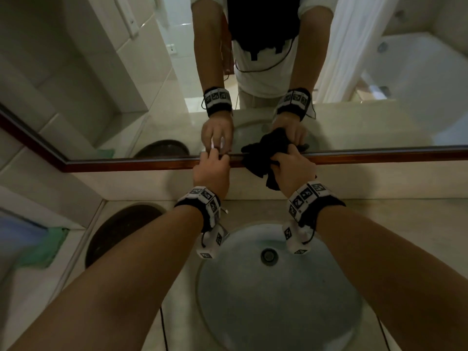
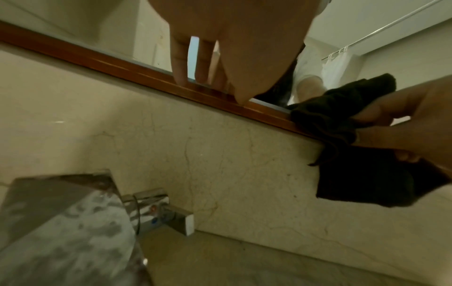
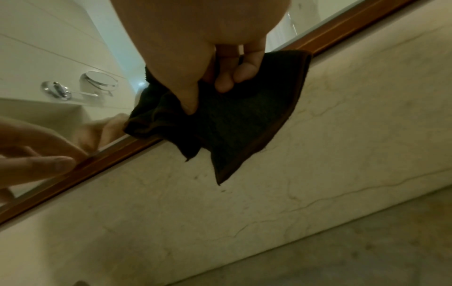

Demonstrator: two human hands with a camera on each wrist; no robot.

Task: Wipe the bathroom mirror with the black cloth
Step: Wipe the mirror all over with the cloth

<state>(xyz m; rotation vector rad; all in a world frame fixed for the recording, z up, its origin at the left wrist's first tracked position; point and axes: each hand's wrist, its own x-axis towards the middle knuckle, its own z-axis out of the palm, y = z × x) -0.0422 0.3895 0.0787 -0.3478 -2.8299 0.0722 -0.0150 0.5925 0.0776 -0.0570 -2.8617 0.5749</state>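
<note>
Right hand (image 1: 293, 168): thumb and curled fingers (image 3: 223, 83) clamped on the bunched black cloth (image 1: 260, 160), pressed against the lower edge of the bathroom mirror (image 1: 101, 79) and draped over its wooden frame (image 1: 126, 165), one loose corner hanging below the knuckles. Left hand (image 1: 211, 171): just beside the cloth, holding nothing, straight fingers (image 2: 179, 63) slightly apart, tips resting on the same frame edge. Beneath both wrists, a round sink (image 1: 291, 312).

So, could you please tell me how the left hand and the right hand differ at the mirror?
The right hand grips the black cloth; the left hand holds nothing. The right hand's fingers curl; the left hand's fingers are straight, tips on the wooden frame. Both are at the mirror's bottom edge.
</note>
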